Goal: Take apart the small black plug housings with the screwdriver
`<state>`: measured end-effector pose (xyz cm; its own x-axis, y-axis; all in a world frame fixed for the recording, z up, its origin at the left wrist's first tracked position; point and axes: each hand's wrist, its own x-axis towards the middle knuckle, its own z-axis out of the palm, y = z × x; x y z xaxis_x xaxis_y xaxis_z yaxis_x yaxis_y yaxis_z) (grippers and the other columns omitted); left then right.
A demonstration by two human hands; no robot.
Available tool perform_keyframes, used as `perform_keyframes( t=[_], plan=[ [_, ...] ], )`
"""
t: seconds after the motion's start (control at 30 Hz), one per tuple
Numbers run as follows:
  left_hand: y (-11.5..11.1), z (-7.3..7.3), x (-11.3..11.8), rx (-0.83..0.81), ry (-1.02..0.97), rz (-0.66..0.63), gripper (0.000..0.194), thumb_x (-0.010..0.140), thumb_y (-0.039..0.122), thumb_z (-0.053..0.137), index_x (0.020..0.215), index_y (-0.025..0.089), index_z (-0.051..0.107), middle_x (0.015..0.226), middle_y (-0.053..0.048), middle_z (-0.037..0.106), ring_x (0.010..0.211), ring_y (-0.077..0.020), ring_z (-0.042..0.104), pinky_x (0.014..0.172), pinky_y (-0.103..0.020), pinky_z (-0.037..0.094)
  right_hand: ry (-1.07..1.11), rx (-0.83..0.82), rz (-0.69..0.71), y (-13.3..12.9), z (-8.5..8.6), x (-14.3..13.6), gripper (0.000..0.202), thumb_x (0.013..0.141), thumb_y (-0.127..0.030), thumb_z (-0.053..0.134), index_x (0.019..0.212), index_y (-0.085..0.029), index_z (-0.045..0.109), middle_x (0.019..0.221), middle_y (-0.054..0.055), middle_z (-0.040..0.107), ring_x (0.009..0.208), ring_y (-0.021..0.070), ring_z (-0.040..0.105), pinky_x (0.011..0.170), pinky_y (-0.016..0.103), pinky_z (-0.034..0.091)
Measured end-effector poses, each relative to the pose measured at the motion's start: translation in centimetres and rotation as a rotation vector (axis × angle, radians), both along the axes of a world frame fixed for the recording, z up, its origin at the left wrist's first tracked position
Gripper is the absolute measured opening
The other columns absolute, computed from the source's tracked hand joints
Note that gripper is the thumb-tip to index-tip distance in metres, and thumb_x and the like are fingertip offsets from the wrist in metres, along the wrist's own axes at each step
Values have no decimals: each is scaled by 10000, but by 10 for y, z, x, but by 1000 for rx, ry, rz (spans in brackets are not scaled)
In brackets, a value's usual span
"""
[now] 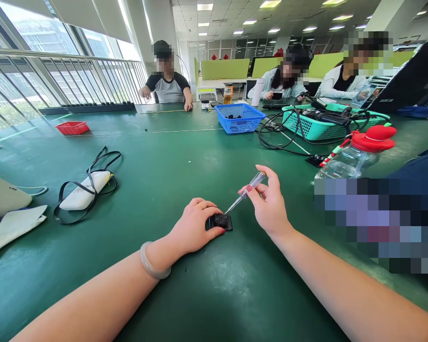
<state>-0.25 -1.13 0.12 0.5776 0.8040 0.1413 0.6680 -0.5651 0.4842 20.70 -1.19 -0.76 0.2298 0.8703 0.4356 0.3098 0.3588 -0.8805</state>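
Note:
A small black plastic part [221, 220] lies on the green table [164, 156], straight in front of me. My left hand [197, 224] is closed over its left side, thumb on the near edge and fingers on the far edge. In my right hand [271, 202] is a screwdriver [248, 189] with a clear handle, held at a slant between thumb and fingers. The metal tip points down to the left and meets the far edge of the black part, or comes very close to it. The fingers of my left hand hide part of the black piece.
On the left lie a white power bank [87, 190] with a black strap and a beige bag [5, 194]. Farther off stand a red tray [72, 128], a blue basket [239, 118] and a teal basket [306, 126] with cables. A red-capped bottle [349, 154] is at right. Several people sit around.

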Motion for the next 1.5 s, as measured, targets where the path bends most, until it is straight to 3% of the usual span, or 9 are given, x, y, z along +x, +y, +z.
perform_keyframes(
  t=[0.1, 0.23, 0.43, 0.67, 0.93, 1.1, 1.3, 1.5],
  plan=[
    [1, -1, 0, -4, 2, -2, 326, 806, 350, 747, 1113, 248, 707, 1222, -63, 682, 1203, -293, 509, 1073, -502, 442, -61, 105, 30, -8, 3, -4, 436, 971, -288, 517, 1388, -294, 388, 877, 18, 727, 820, 218, 738, 794, 444, 584],
    [1, -2, -1, -14, 0, -9, 336, 806, 352, 747, 1121, 244, 701, 1228, -58, 680, 1211, -295, 502, 1082, -500, 436, -124, 174, 84, -14, 6, -8, 447, 974, -261, 506, 1400, -286, 376, 864, 19, 725, 871, 221, 736, 873, 465, 582],
    [1, 0, 0, -30, 13, -1, 332, 808, 345, 743, 1122, 246, 698, 1241, -61, 673, 1226, -300, 493, 1091, -505, 425, -70, 23, 2, -4, 6, -3, 477, 945, -355, 575, 1385, -291, 403, 869, 20, 748, 750, 214, 732, 736, 421, 591],
    [0, 0, 1, -27, 9, -6, 367, 806, 328, 743, 1152, 225, 672, 1227, -64, 683, 1213, -289, 496, 1095, -498, 419, 60, -183, -32, 9, -1, 2, 621, 840, -527, 681, 1328, -227, 442, 686, -6, 710, 668, 235, 708, 688, 424, 572],
    [2, -2, 1, -29, 35, -2, 384, 800, 362, 757, 1152, 228, 685, 1260, -66, 665, 1238, -304, 479, 1106, -511, 416, 90, -188, 60, -2, 5, -8, 620, 862, -497, 635, 1377, -252, 392, 786, 6, 725, 828, 238, 717, 915, 509, 529],
    [1, -2, 1, -33, 39, -5, 373, 807, 361, 751, 1151, 233, 686, 1265, -65, 661, 1238, -299, 479, 1107, -505, 420, 164, -200, 60, 0, 3, -6, 582, 864, -440, 623, 1364, -260, 385, 753, -17, 701, 803, 225, 712, 919, 511, 534],
    [1, -2, 1, -29, 30, -6, 365, 814, 362, 740, 1159, 252, 689, 1270, -65, 655, 1252, -307, 470, 1111, -520, 414, 222, -42, -2, 0, 4, -1, 460, 919, -325, 551, 1340, -286, 371, 763, -16, 685, 737, 205, 678, 819, 462, 560],
    [2, -3, 0, -40, 29, -6, 354, 816, 369, 739, 1149, 256, 699, 1273, -67, 651, 1259, -309, 465, 1115, -521, 414, 93, 132, 13, -10, 6, -4, 402, 972, -302, 495, 1356, -299, 374, 776, -6, 655, 763, 220, 681, 801, 471, 554]
  ],
)
